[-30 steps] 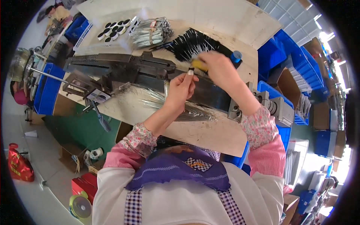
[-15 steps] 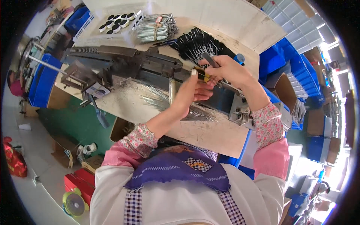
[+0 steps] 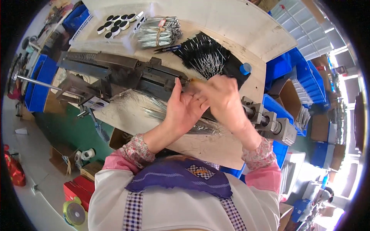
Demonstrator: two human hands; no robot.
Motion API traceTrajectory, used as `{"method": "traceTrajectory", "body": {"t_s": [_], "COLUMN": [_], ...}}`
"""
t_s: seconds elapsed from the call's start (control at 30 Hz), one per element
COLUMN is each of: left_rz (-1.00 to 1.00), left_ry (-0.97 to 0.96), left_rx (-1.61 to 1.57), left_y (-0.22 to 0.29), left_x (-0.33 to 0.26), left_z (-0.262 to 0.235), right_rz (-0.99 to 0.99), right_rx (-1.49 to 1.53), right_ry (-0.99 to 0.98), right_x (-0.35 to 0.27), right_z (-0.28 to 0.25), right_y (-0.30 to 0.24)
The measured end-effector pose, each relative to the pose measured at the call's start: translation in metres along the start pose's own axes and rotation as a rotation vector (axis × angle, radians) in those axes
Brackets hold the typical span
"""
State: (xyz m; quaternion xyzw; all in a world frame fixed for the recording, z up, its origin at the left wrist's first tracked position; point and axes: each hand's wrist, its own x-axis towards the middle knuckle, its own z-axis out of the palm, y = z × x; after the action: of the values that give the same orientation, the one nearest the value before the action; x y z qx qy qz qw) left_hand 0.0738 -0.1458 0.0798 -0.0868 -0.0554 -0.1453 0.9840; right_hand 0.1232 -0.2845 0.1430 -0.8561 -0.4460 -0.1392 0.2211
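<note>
My left hand [image 3: 184,109] is palm up beside the dark metal machine [image 3: 154,75], thumb raised and fingers loosely spread. No held thing shows in its palm. Just right of it, my right hand [image 3: 223,101] is smeared by motion, its fingertips turned away. A yellow-brown piece [image 3: 197,81] shows at its left edge; whether the fingers hold it is unclear. Thin metal wires [image 3: 154,107] lie on the table under and beside my left hand. Beyond both hands, a black cloth [image 3: 200,42] bears many thin wire pieces with looped ends [image 3: 210,63].
A bundle of wire pieces [image 3: 160,32] and pliers [image 3: 168,49] lie at the back. A clear tray [image 3: 83,36] holds several black-topped white rolls [image 3: 116,29]. A blue cap [image 3: 245,69] stands near the cloth. Metal shaft blocks [image 3: 275,127] jut out at the right, by blue bins [image 3: 277,65].
My hands have drawn apart from their close grip by the machine. The left has turned palm up; the right has moved nearer me, and the dark flat tool it held no longer shows.
</note>
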Motion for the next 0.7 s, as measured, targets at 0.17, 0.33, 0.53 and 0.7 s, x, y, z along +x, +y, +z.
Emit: {"method": "traceTrajectory", "body": {"t_s": [0.17,0.33,0.53,0.7], "left_rz": [0.089,0.169,0.15,0.07], "left_ry": [0.252,0.303,0.307,0.317], "left_rx": [0.369,0.464,0.472,0.456], "left_y": [-0.003,-0.011,-0.003,0.001], "left_x": [-0.01,-0.009,-0.009,-0.006], "left_z": [0.003,0.004,0.008,0.012], "right_rz": [0.244,0.179,0.126,0.05], "right_rx": [0.323,0.162,0.083,-0.006], "right_ry": [0.01,-0.038,-0.023,0.027], "right_x": [0.003,0.007,0.005,0.002], "right_z": [-0.005,0.001,-0.003,-0.007], "right_y": [0.033,0.024,0.024,0.022]}}
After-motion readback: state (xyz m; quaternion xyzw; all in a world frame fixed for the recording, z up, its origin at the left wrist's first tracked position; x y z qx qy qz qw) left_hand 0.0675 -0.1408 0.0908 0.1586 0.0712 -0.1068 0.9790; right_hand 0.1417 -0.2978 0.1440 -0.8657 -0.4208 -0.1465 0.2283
